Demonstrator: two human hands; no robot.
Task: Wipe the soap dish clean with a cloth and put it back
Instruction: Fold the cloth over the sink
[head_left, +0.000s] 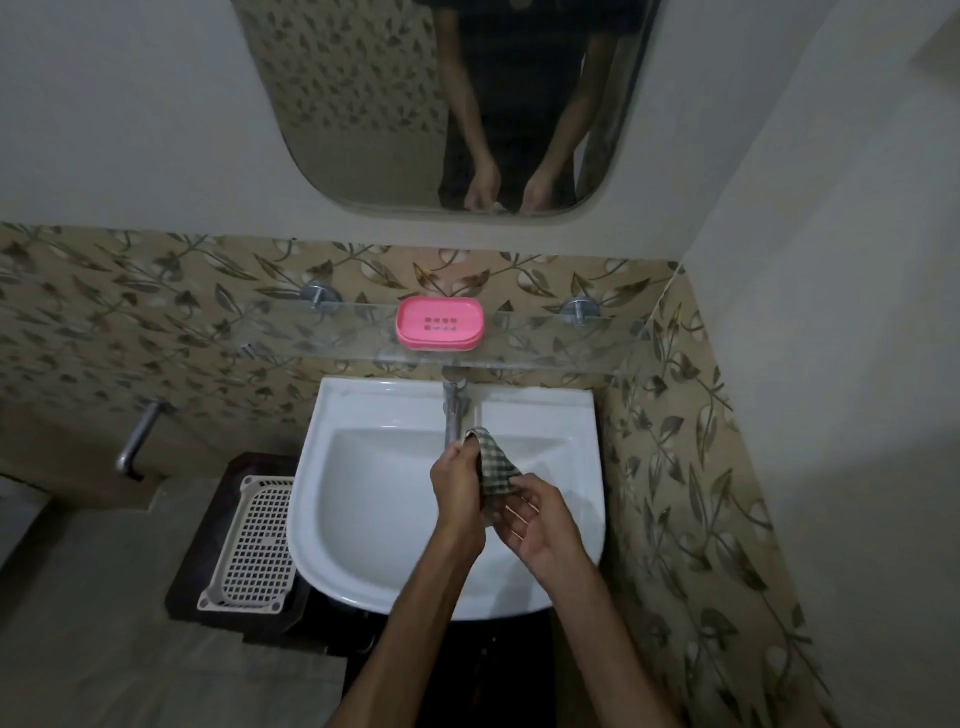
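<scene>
Checked cloth (493, 465) between both hands, unlabelled

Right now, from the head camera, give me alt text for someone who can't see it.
Two hands, left hand and right hand, hold a checked cloth over a white sink. A pink soap dish sits untouched on the glass shelf above the tap, below a mirror.

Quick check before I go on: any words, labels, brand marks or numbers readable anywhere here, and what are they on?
None can be read.
Pink soap dish on the glass shelf: only drain slots, no lettering.
Checked cloth, held by the left hand and right hand: pattern only.
White basin, tap, slotted basket, mirror: no mark visible.
</scene>
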